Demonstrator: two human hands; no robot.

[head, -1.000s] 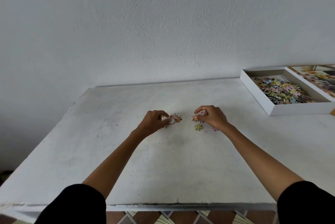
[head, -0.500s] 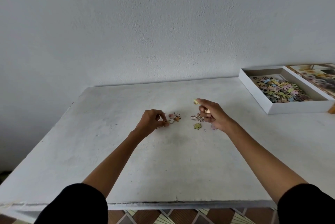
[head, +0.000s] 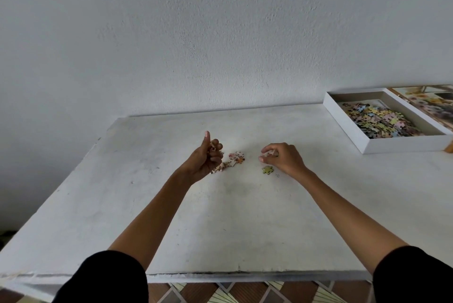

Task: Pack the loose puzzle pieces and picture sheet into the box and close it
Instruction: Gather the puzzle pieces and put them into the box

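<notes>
A few loose puzzle pieces point(head: 235, 158) lie at the middle of the white table point(head: 220, 217). A single green piece point(head: 267, 169) lies to their right. My left hand point(head: 204, 158) is raised off the table, palm turned up, thumb pointing up, fingers curled round some pieces. My right hand point(head: 282, 158) is down at the table, its thumb and fingertips pinching at small pieces there. The open white box point(head: 367, 142) at the back right holds a heap of pieces point(head: 378, 121).
The box lid or picture point(head: 431, 104), printed with flowers, lies right of the box at the frame edge. A white wall stands behind the table. Tiled floor shows below the front edge.
My left hand has lifted from the table and turned palm up with pieces in it. My right hand, raised half a second ago, has come back down onto the pieces.
</notes>
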